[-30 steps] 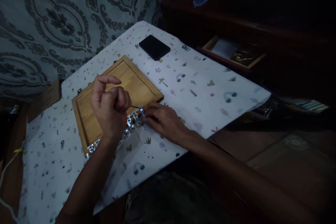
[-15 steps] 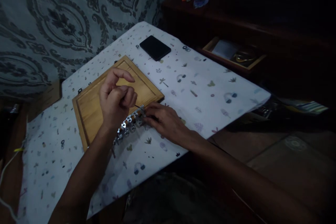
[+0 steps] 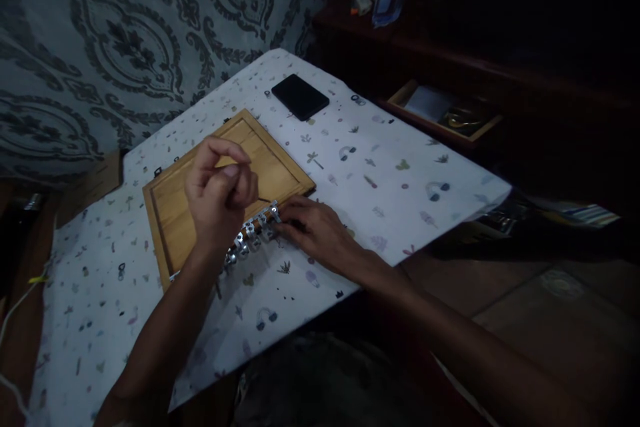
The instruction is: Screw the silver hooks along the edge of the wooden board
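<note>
A wooden tray [image 3: 185, 197] lies on a table under a white patterned cloth [image 3: 380, 180]. Along its near edge runs a silver metal strip with several fittings [image 3: 250, 237]. My left hand [image 3: 217, 197] hovers over that strip, fingers curled in a pinch round a thin dark tool whose tip [image 3: 263, 200] points at the strip's right end. My right hand [image 3: 313, 230] rests on the cloth with its fingers pressed against the right end of the strip.
A black flat rectangular object [image 3: 300, 97] lies at the table's far end. Small dark metal bits are scattered on the cloth. An open wooden drawer [image 3: 443, 113] juts from dark furniture on the right. A patterned wall stands behind; a cable [image 3: 20, 300] hangs at the left.
My left hand moved a little right along the strip and its index finger curled down closer to the thumb. The right hand stayed at the strip's end.
</note>
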Motion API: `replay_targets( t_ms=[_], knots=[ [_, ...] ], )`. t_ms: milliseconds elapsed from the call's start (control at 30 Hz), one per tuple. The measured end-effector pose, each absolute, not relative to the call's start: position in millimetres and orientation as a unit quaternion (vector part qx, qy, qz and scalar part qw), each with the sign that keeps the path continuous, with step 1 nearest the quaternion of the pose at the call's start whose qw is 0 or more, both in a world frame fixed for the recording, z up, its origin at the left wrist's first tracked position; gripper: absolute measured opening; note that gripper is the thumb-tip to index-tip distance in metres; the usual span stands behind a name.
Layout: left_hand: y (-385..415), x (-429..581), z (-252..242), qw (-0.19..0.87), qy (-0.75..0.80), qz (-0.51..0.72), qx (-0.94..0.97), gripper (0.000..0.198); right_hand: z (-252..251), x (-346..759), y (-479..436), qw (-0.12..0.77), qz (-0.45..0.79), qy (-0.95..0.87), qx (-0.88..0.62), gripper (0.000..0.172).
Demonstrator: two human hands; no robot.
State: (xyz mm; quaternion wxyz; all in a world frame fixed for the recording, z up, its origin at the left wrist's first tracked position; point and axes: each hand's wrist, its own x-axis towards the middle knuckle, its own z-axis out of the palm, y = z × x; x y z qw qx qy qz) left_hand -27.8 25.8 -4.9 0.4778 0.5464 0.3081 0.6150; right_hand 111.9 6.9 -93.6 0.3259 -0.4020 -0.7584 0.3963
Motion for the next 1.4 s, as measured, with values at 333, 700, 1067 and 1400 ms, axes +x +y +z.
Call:
replay_targets(
  t_ms=[333, 700, 1067, 1400],
  knots=[
    [5, -44, 2, 0.432, 0.332, 0.66, 0.517, 0.011, -103, 112, 8, 0.337, 0.373, -0.765, -0.403, 0.011],
    [12, -33, -7, 0.459, 0.319, 0.656, 0.507, 0.013, -98, 112, 8, 0.328, 0.388, -0.76, -0.405, 0.011],
    [20, -27, -15, 0.456, 0.317, 0.646, 0.523, 0.007, -105, 111, 10, 0.337, 0.378, -0.764, -0.399, 0.011],
    [22, -23, -20, 0.458, 0.314, 0.614, 0.561, 0.01, -98, 111, 8, 0.33, 0.379, -0.765, -0.403, 0.008]
  ],
)
